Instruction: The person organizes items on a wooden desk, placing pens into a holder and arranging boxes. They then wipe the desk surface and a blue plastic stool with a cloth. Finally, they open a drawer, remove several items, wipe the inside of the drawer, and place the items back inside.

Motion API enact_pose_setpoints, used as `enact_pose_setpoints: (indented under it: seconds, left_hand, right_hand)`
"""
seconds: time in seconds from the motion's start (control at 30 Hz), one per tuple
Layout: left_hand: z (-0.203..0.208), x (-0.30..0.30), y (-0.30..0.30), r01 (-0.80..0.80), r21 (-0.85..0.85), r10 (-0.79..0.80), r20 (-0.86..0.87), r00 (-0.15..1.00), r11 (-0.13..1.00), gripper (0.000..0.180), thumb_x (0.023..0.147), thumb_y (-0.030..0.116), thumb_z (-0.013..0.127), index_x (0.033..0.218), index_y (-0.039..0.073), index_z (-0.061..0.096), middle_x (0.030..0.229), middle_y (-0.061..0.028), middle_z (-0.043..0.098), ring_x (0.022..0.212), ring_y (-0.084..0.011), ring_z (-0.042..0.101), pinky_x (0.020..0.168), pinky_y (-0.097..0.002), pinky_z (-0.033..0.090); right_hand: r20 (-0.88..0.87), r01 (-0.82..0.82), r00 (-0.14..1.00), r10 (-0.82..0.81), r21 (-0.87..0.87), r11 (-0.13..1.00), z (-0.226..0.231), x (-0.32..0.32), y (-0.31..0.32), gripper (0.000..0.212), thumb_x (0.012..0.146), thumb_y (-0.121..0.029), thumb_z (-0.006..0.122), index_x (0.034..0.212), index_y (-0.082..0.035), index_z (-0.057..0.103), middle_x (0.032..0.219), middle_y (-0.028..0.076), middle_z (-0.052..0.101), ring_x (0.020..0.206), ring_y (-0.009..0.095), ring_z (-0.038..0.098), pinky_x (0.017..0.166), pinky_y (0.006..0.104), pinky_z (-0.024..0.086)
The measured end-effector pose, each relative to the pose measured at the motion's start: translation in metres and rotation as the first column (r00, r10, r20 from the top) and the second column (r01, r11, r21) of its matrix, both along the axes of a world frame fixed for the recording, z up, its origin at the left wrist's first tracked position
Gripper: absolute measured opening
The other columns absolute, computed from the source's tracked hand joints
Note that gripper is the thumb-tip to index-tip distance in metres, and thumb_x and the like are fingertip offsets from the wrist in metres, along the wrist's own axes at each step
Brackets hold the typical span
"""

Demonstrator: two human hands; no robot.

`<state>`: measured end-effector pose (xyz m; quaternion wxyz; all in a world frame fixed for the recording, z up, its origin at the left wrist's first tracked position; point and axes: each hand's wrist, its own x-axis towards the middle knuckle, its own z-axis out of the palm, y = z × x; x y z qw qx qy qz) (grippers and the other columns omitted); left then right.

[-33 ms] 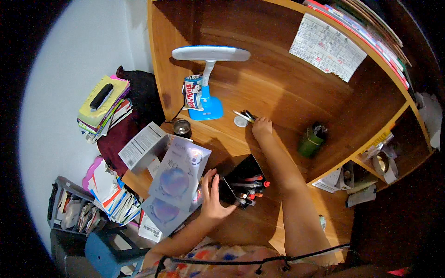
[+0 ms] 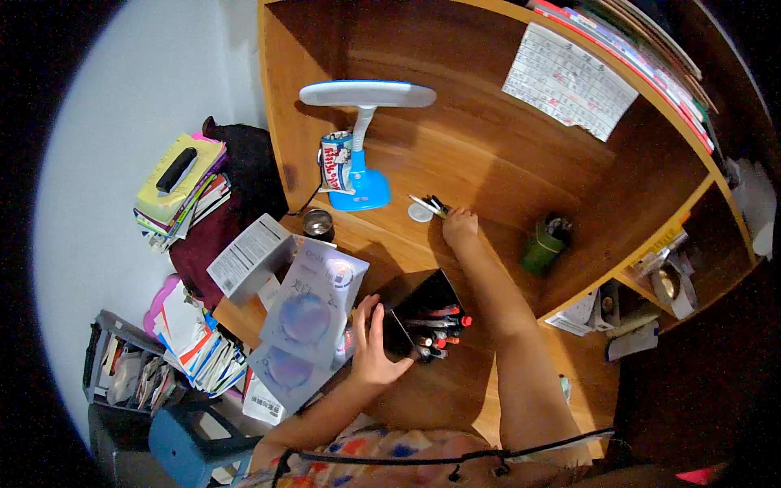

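My right hand (image 2: 461,228) reaches to the back of the desk, its fingers closed at the ends of a few pens (image 2: 431,205). A white one and black ones stick out to its left; the fingertips are partly hidden. A small round whitish disc (image 2: 420,212) lies just beside them. Nearer me, a black pen holder (image 2: 438,291) lies tilted, with several pens and markers (image 2: 439,331) in it, some red-tipped. My left hand (image 2: 376,350) is at the holder's left side, fingers spread and thumb out, apparently touching it.
A blue and white desk lamp (image 2: 371,191) stands at the back, with a metal cup (image 2: 318,224) before it. Flat silvery packets (image 2: 303,313) and a white box (image 2: 249,255) lie left. A green pot (image 2: 543,248) stands right. A blue stool (image 2: 183,443) is at lower left.
The view has shifted very slightly. Both hands, the pens and the pen holder stay practically where they were.
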<state>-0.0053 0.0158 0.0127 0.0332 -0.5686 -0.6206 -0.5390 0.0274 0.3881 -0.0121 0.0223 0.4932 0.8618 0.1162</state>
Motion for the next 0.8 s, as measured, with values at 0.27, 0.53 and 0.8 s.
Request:
enact_pose_setpoints:
  seconds: [0.27, 0.53, 0.8]
  left_hand:
    - [0.007, 0.006, -0.004, -0.004, -0.066, 0.003, -0.012, 1.000, 0.998, 0.112, 0.057, 0.013, 0.086, 0.146, 0.003, 0.018, 0.145, -0.0247, 0.024, 0.135, -0.0436, 0.027, 0.111, -0.0524, 0.027]
    - [0.011, 0.011, -0.004, -0.041, -0.062, 0.047, 0.093, 0.995, 0.997, 0.120, 0.054, 0.007, 0.088, 0.148, 0.004, 0.014, 0.140, -0.0229, 0.030, 0.128, -0.0388, 0.035, 0.108, -0.0452, 0.031]
    - [0.032, 0.039, -0.011, 0.004, -0.084, -0.008, -0.041, 0.999, 0.996, 0.112, 0.062, 0.010, 0.087, 0.148, 0.005, 0.016, 0.145, -0.0254, 0.022, 0.134, -0.0431, 0.028, 0.109, -0.0485, 0.031]
  right_hand:
    - [-0.036, 0.023, 0.999, -0.037, -0.337, 0.941, 0.034, 0.085, -0.067, 0.036, 0.094, -0.025, 0.044, 0.118, -0.004, 0.061, 0.115, 0.016, 0.066, 0.105, 0.030, 0.065, 0.086, 0.0410, 0.051]
    - [0.001, -0.043, 0.999, 0.048, -0.402, 0.915, 0.074, 0.159, -0.164, 0.033, 0.093, -0.019, 0.044, 0.117, -0.001, 0.058, 0.113, 0.020, 0.066, 0.104, 0.031, 0.065, 0.086, 0.0432, 0.052]
    - [-0.122, -0.061, 0.992, 0.015, -0.382, 0.922, 0.041, 0.242, -0.195, 0.032, 0.092, -0.027, 0.055, 0.114, -0.005, 0.057, 0.104, 0.018, 0.068, 0.098, 0.032, 0.066, 0.081, 0.0427, 0.052]
